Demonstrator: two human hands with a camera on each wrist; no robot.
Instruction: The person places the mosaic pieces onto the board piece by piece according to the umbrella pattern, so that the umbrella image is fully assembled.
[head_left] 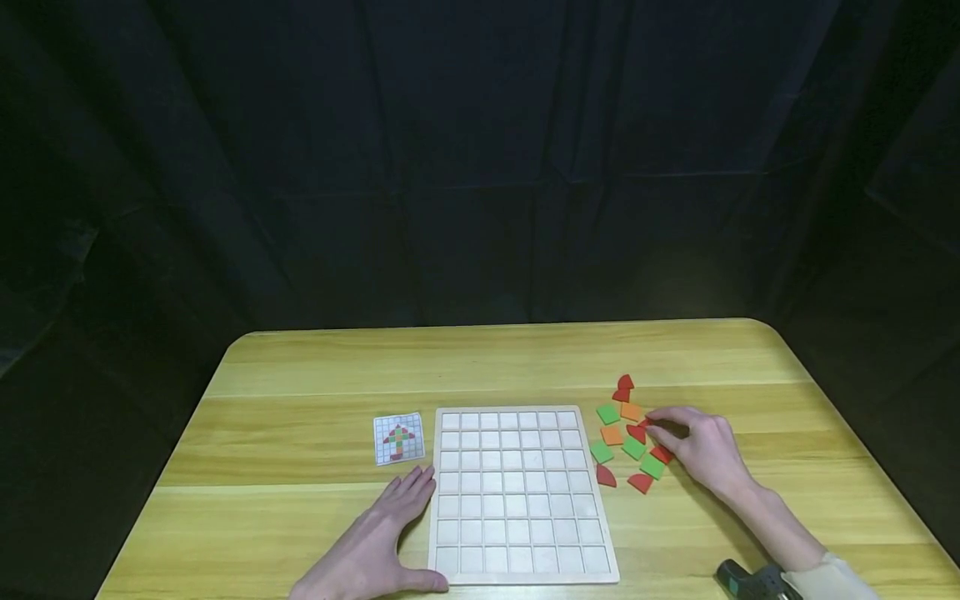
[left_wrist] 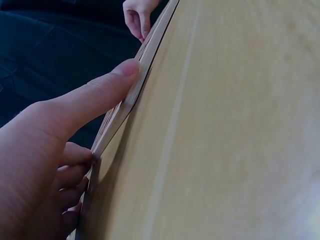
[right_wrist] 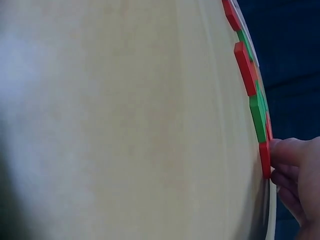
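The right hand (head_left: 703, 450) pinches a small, flat red piece (head_left: 644, 422), its outline partly hidden. The left hand (head_left: 386, 533), fingers extended, touches the left edge and near-left corner of a pale, square-gridded board (head_left: 514, 482). The red piece sits at the right hand's fingertips, right of the board, near flat green squares (head_left: 633, 448).

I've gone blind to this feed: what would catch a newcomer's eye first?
Probably the pale rectangular board with a grid of whitish squares, at the near middle of the yellow wood-grain table, the left hand at its left edge. Next, the flat red, green and orange pieces scattered right of it, one red piece between the fingers of the right hand. A small white gridded card showing a coloured arrow lies left of the board.
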